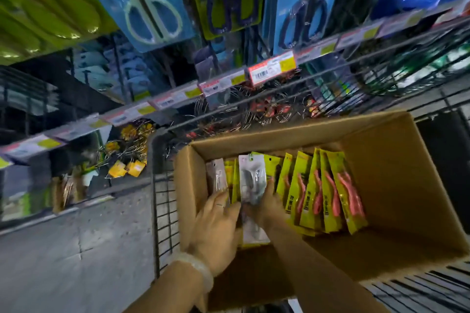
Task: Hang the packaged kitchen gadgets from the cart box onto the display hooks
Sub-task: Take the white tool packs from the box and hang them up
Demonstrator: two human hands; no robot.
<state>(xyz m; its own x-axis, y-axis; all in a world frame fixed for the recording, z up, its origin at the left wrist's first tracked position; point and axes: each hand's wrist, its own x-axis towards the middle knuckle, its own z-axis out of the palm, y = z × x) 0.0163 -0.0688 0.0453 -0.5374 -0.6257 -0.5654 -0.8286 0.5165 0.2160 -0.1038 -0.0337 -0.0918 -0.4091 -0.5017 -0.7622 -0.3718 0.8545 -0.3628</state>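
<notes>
Inside the cardboard box (381,185), both hands, left (216,226) and right (269,208), grip a flat glossy gadget pack (253,180).

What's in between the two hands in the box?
In the head view, a clear packet with a grey gadget stands between the left hand and the right hand, inside the cardboard box.
</notes>
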